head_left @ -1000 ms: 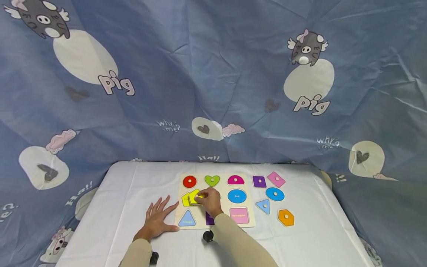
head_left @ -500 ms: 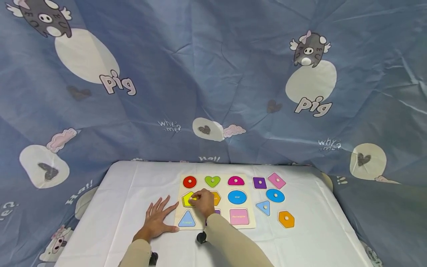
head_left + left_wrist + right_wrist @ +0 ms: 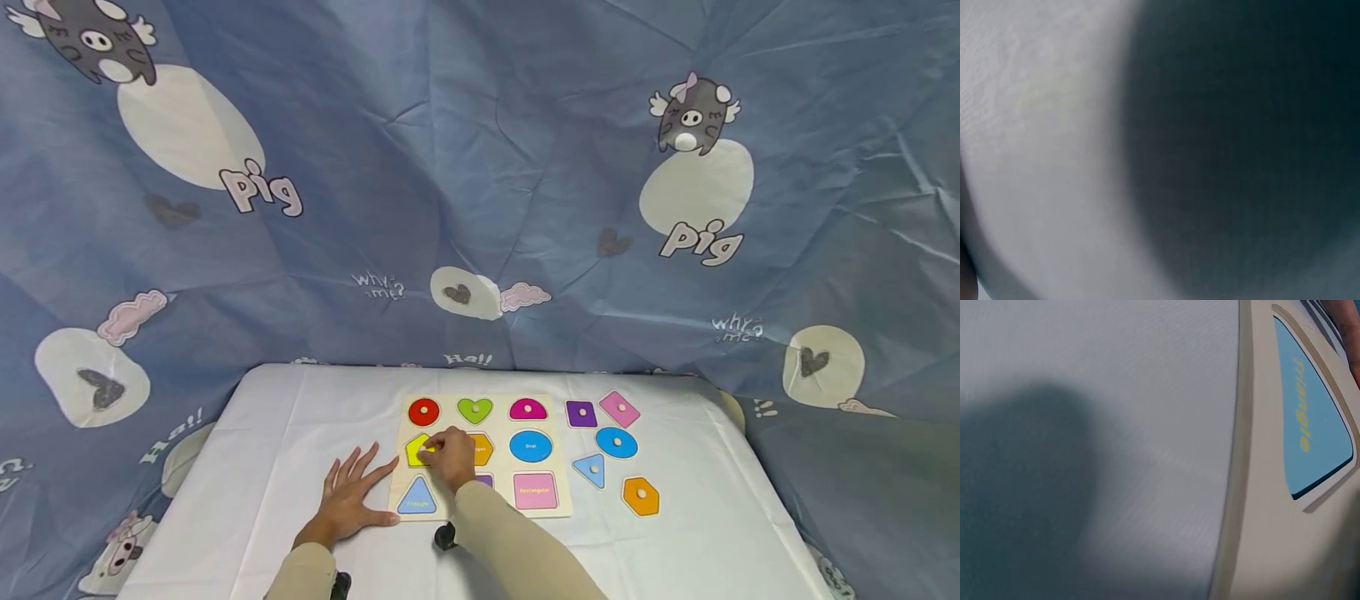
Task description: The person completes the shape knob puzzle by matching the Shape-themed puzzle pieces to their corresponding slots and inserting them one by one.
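Note:
A wooden shape-puzzle board [image 3: 555, 508] lies on the white table. My right hand [image 3: 450, 457] pinches the knob of the yellow pentagon piece [image 3: 417, 450], which sits over the board's middle-left slot. My left hand [image 3: 352, 493] rests flat on the table with fingers spread, its fingertips at the board's left edge. The board holds a red circle [image 3: 423, 411], green heart [image 3: 475, 409] and pink semicircle [image 3: 528, 409]; the triangle recess [image 3: 1313, 434] is bare, as are other slots. The left wrist view is only blurred cloth.
Loose pieces lie right of the board: purple square [image 3: 581, 413], pink diamond [image 3: 619, 409], blue oval [image 3: 617, 442], blue triangle [image 3: 592, 469], orange hexagon [image 3: 641, 496]. A blue pig-print curtain [image 3: 480, 183] hangs behind the table. The white tablecloth [image 3: 705, 533] covers the table.
My right hand moved the yellow pentagon left and down, from tilted above its slot to lying over it. The left hand stayed put.

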`<state>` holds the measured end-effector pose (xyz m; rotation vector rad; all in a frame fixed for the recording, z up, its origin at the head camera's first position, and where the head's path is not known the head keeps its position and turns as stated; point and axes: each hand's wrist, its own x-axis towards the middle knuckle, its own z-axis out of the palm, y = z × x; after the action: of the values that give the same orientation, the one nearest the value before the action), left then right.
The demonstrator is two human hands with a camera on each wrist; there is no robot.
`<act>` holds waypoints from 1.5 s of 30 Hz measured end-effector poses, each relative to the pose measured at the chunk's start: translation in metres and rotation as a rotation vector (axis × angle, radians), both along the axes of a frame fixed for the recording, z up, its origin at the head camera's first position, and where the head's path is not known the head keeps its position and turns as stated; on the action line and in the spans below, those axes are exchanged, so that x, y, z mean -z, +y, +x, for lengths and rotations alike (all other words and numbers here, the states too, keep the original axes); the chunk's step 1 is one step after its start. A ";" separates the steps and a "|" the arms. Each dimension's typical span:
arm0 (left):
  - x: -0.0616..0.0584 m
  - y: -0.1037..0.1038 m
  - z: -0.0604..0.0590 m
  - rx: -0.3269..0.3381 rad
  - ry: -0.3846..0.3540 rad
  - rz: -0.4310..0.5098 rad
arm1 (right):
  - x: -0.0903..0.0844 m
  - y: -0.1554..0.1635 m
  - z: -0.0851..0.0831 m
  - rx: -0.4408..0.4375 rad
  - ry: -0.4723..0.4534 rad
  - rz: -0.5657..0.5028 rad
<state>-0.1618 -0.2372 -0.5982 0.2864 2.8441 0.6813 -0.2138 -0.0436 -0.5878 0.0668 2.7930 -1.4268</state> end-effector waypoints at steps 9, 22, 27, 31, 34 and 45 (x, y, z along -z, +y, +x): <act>-0.002 -0.001 -0.002 -0.003 0.002 0.000 | 0.001 -0.004 -0.003 0.011 0.002 0.029; 0.000 0.002 0.000 0.017 -0.004 0.005 | 0.001 0.012 0.001 -0.115 0.020 0.035; 0.000 0.001 0.000 0.018 -0.009 0.006 | -0.003 0.028 0.002 -0.201 0.011 -0.029; -0.002 0.001 0.000 0.011 -0.006 0.003 | -0.004 0.041 0.004 -0.236 0.017 -0.078; -0.003 0.001 0.000 0.004 -0.010 0.002 | -0.004 0.052 0.005 -0.242 0.041 -0.113; 0.000 0.004 0.000 -0.001 -0.010 0.007 | -0.010 0.111 0.012 -0.204 0.105 -0.126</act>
<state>-0.1619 -0.2334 -0.5978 0.2815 2.8337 0.6907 -0.2016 0.0676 -0.5783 -0.2935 2.6853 -1.5912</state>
